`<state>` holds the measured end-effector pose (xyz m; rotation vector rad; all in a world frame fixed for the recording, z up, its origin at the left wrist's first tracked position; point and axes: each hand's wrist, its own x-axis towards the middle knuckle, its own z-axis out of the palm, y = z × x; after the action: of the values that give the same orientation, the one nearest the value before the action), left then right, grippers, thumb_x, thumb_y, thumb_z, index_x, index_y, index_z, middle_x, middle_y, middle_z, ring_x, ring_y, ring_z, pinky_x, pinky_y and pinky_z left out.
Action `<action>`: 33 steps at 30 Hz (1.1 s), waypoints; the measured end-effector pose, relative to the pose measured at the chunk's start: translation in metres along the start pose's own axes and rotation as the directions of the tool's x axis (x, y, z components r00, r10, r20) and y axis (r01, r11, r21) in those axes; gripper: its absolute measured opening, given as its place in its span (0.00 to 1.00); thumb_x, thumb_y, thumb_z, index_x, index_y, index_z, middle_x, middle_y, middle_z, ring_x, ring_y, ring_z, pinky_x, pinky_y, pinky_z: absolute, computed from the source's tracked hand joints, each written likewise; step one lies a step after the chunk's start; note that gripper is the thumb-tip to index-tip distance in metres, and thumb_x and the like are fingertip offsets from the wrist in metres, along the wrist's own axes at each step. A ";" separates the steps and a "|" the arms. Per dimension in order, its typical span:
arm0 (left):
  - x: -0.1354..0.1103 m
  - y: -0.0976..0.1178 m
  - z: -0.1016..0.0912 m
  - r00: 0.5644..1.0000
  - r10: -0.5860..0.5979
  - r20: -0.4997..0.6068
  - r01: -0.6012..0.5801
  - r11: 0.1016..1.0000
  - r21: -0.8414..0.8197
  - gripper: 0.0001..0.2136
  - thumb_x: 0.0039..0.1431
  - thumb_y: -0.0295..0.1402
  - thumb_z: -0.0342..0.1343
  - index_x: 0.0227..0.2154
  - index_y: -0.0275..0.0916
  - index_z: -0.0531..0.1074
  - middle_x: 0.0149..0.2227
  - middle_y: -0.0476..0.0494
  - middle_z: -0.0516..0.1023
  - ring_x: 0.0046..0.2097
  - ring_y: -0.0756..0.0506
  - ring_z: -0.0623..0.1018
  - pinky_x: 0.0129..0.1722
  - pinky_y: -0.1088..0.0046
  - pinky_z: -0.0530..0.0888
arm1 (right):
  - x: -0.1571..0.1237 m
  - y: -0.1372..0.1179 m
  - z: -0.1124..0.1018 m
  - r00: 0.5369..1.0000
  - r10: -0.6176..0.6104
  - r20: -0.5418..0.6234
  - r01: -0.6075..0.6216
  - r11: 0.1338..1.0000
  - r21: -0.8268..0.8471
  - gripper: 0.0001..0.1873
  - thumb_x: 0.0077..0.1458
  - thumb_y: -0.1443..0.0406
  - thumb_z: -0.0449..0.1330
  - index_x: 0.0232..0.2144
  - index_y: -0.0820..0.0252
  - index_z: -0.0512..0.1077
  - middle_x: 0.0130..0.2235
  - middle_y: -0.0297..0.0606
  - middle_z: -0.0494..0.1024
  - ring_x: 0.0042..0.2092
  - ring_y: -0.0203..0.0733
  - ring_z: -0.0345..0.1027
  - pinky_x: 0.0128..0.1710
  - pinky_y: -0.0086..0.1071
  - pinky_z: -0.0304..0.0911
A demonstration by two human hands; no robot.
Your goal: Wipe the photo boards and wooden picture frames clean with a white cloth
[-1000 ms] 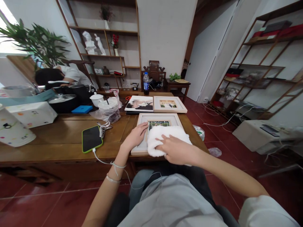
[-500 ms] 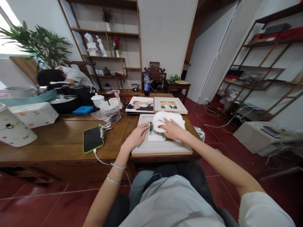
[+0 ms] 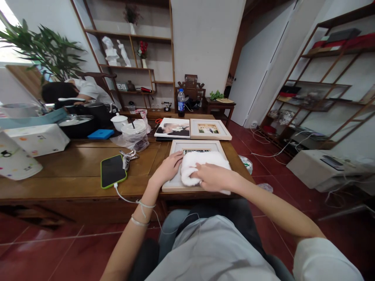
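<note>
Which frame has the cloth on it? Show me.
The near frame, at the front edge of the table: the cloth covers much of it, under the right hand, and the left hand rests on its left side. The far frame lies uncovered.

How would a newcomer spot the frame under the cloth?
Find the wooden table. At its near edge, by the wearer's lap, lies a pale frame. Unlike the similar frame behind it, it is partly covered by a white cloth under the right hand.
</note>
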<state>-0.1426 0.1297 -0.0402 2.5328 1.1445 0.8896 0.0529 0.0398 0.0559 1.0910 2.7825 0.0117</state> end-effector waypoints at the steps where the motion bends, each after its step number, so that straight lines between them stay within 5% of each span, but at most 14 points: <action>1: 0.000 0.002 -0.001 1.000 -0.002 -0.004 0.002 1.000 -0.002 0.18 0.62 0.31 0.41 0.51 0.34 0.69 0.57 0.39 0.67 0.59 0.43 0.65 0.60 0.61 0.61 | -0.008 -0.009 -0.006 1.000 -0.027 0.008 0.027 0.999 0.022 0.19 0.49 0.72 0.50 0.43 0.62 0.72 0.41 0.50 0.75 0.39 0.50 0.71 0.37 0.38 0.63; 5: -0.001 0.009 -0.005 1.000 -0.015 -0.009 0.015 1.000 -0.005 0.18 0.61 0.30 0.42 0.50 0.35 0.69 0.57 0.39 0.68 0.59 0.43 0.66 0.60 0.61 0.61 | -0.027 -0.033 -0.019 0.996 -0.089 0.001 0.089 0.993 0.073 0.17 0.48 0.71 0.52 0.41 0.59 0.72 0.40 0.47 0.75 0.37 0.48 0.71 0.35 0.36 0.62; 10: -0.001 0.008 -0.005 1.000 -0.020 -0.005 0.020 1.000 -0.008 0.18 0.62 0.31 0.41 0.50 0.34 0.70 0.57 0.39 0.68 0.59 0.43 0.66 0.60 0.62 0.61 | -0.022 -0.035 -0.012 0.997 -0.059 -0.042 0.061 0.996 0.060 0.17 0.48 0.70 0.53 0.42 0.61 0.72 0.44 0.49 0.74 0.42 0.51 0.70 0.40 0.40 0.63; 13: -0.001 0.006 -0.004 1.000 -0.018 0.011 0.018 1.000 0.000 0.18 0.62 0.31 0.41 0.51 0.34 0.69 0.57 0.38 0.66 0.59 0.43 0.65 0.61 0.62 0.60 | -0.011 -0.019 0.002 0.998 -0.021 -0.064 0.024 0.999 0.043 0.21 0.48 0.72 0.53 0.47 0.61 0.70 0.50 0.52 0.71 0.50 0.54 0.66 0.46 0.44 0.62; 18: 0.000 0.001 -0.001 1.000 0.005 -0.007 -0.005 1.000 -0.014 0.19 0.62 0.31 0.41 0.55 0.35 0.64 0.57 0.39 0.66 0.59 0.43 0.65 0.60 0.62 0.61 | 0.007 0.030 0.023 0.996 0.055 -0.063 -0.057 0.998 -0.018 0.33 0.44 0.79 0.50 0.54 0.58 0.64 0.63 0.48 0.56 0.63 0.54 0.46 0.54 0.52 0.52; 23: 0.001 -0.003 0.002 1.000 0.003 -0.018 -0.003 1.000 -0.002 0.18 0.62 0.32 0.42 0.52 0.33 0.68 0.57 0.36 0.67 0.59 0.42 0.65 0.60 0.62 0.61 | 0.037 0.072 0.015 0.940 0.229 -0.251 -0.258 0.962 -0.087 0.31 0.47 0.82 0.45 0.52 0.63 0.65 0.63 0.50 0.55 0.62 0.53 0.50 0.52 0.46 0.56; 26: 0.001 -0.003 0.001 1.000 0.016 -0.018 -0.016 1.000 -0.009 0.17 0.62 0.32 0.42 0.50 0.34 0.68 0.56 0.37 0.68 0.58 0.42 0.66 0.59 0.62 0.62 | 0.062 0.076 0.010 0.932 0.136 -0.335 -0.192 0.971 -0.141 0.30 0.48 0.82 0.45 0.53 0.62 0.64 0.65 0.45 0.49 0.64 0.51 0.41 0.56 0.48 0.49; 29: 0.001 -0.002 -0.001 1.000 0.010 -0.010 -0.010 1.000 -0.011 0.16 0.62 0.30 0.43 0.49 0.37 0.69 0.52 0.38 0.72 0.54 0.41 0.70 0.55 0.62 0.66 | 0.083 0.070 0.015 0.958 0.022 -0.285 -0.072 0.983 -0.166 0.29 0.49 0.81 0.47 0.52 0.62 0.65 0.63 0.46 0.56 0.65 0.49 0.40 0.58 0.49 0.43; 33: 0.002 0.001 -0.003 1.000 -0.009 -0.008 0.009 1.000 -0.028 0.15 0.60 0.27 0.44 0.48 0.38 0.69 0.49 0.39 0.73 0.51 0.40 0.73 0.51 0.61 0.69 | 0.094 0.064 0.021 0.974 0.098 -0.204 -0.121 0.987 -0.104 0.25 0.48 0.79 0.49 0.48 0.62 0.68 0.51 0.49 0.71 0.59 0.50 0.54 0.55 0.47 0.49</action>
<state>-0.1433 0.1302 -0.0364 2.5023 1.1375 0.9082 0.0313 0.1493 0.0262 1.2765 2.8447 0.3079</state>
